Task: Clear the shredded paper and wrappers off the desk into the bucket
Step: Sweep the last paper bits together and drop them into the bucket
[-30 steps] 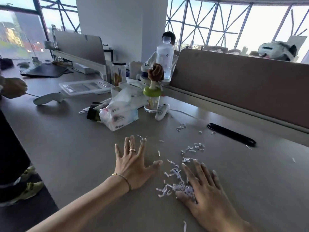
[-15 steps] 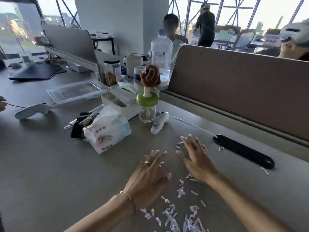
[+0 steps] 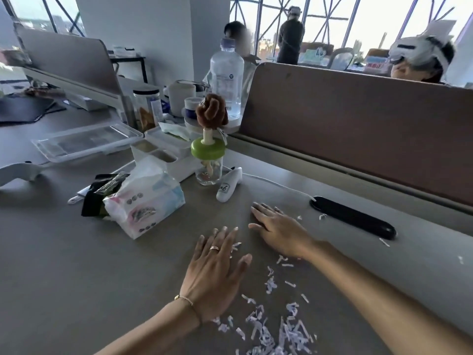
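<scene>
White shredded paper [image 3: 276, 329] lies in a loose heap near the desk's front edge, with stray bits trailing up between my hands. My left hand [image 3: 215, 272] lies flat on the grey desk [image 3: 76, 265], fingers straight, a ring on one finger, touching a few shreds at its fingertips. My right hand [image 3: 279, 229] is stretched farther out, palm down and fingers straight on the desk, with shreds just behind its wrist. A few single scraps [image 3: 384, 242] lie beside a black bar. A dark crumpled wrapper [image 3: 99, 193] lies behind the tissue pack. No bucket is in view.
A tissue pack [image 3: 146, 201] sits left of my hands, with a green-lidded jar [image 3: 208, 162], a white thermometer [image 3: 229, 184], a white organiser box [image 3: 163, 155] and a water bottle [image 3: 226, 78] behind. A black wrist rest [image 3: 353, 220] lies right, below the brown partition [image 3: 358, 124]. People sit beyond.
My right hand has reached forward from the heap towards the far scraps, and my left hand has moved up beside it. The gathered shreds now lie nearer the desk's front edge.
</scene>
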`<state>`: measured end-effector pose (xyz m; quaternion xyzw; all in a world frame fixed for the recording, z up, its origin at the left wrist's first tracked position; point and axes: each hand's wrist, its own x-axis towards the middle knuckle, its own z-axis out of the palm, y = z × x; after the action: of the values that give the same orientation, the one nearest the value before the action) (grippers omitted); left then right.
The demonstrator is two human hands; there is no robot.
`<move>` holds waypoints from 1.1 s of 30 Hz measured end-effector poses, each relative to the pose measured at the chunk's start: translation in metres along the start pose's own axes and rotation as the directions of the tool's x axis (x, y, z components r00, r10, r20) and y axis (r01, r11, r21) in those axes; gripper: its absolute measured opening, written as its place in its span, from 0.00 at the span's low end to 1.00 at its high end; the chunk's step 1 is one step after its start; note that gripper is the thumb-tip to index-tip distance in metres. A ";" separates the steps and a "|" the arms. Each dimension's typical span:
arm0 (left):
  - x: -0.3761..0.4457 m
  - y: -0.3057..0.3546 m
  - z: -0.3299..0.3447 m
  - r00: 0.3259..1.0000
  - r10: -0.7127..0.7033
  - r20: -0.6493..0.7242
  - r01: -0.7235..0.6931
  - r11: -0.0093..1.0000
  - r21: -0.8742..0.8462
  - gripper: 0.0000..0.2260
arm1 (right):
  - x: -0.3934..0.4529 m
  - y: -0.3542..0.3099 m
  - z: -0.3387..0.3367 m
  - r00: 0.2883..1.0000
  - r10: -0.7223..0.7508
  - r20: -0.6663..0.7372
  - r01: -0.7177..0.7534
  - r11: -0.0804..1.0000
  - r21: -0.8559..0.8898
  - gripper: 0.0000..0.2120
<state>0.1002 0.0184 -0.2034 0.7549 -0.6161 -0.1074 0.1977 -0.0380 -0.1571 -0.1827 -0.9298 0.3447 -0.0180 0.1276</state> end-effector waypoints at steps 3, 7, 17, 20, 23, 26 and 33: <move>-0.002 0.002 -0.002 0.993 0.091 0.068 -0.092 0.996 0.016 0.33 | -0.067 -0.020 0.007 0.999 -0.051 -0.008 0.051 0.997 0.063 0.34; -0.004 0.003 -0.003 0.975 0.188 0.121 -0.193 0.981 0.034 0.34 | -0.106 -0.012 -0.008 0.990 -0.015 -0.140 0.056 0.955 0.292 0.24; 0.029 0.021 0.012 0.965 0.226 0.135 -0.228 0.974 0.001 0.44 | -0.078 0.061 -0.003 0.940 0.324 -0.108 -0.315 0.944 0.095 0.32; 0.052 0.034 0.021 0.962 0.246 0.117 -0.247 0.969 -0.007 0.47 | -0.100 0.026 0.000 0.985 0.141 -0.101 -0.130 0.986 0.106 0.30; 0.079 0.053 0.030 0.944 0.291 0.155 -0.281 0.956 -0.083 0.47 | -0.142 0.011 -0.002 0.989 0.020 -0.146 0.014 0.974 0.228 0.24; 0.105 0.080 0.042 0.922 0.341 0.185 -0.313 0.935 -0.167 0.44 | -0.174 0.047 -0.011 0.935 0.163 -0.314 -0.080 0.962 0.261 0.21; 0.105 0.124 0.068 0.811 0.540 0.227 -0.496 0.839 -0.224 0.50 | -0.234 0.184 -0.018 0.628 0.703 -0.333 -0.687 0.702 0.186 0.30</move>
<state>-0.0142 -0.1153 -0.2022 0.5170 -0.8101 -0.2026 0.1878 -0.3359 -0.1446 -0.1985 -0.6999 0.6935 -0.1538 0.0743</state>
